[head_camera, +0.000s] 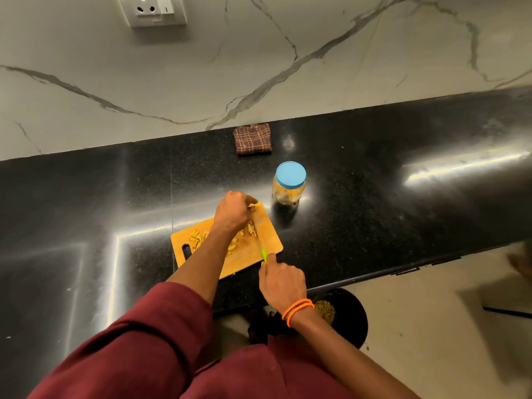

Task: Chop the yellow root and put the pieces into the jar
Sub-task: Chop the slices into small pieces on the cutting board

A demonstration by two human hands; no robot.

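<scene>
A wooden cutting board [267, 226] lies on the black counter with several chopped yellow root pieces [195, 236] scattered on it. My left hand [233, 210] is at the board's far edge, its fingers pinching a piece of yellow root [252, 206]. My right hand [282, 282] grips a green-handled knife [264, 254] at the board's near edge; the blade is barely visible. Just beyond the board's far right corner stands a clear jar [288, 187] with a blue lid [290, 174] on it and some yellow pieces inside.
A folded brown checked cloth [252, 138] lies near the marble wall. A black bin [342, 315] with scraps stands on the floor below the counter edge. A wall socket [152, 10] is at the top left.
</scene>
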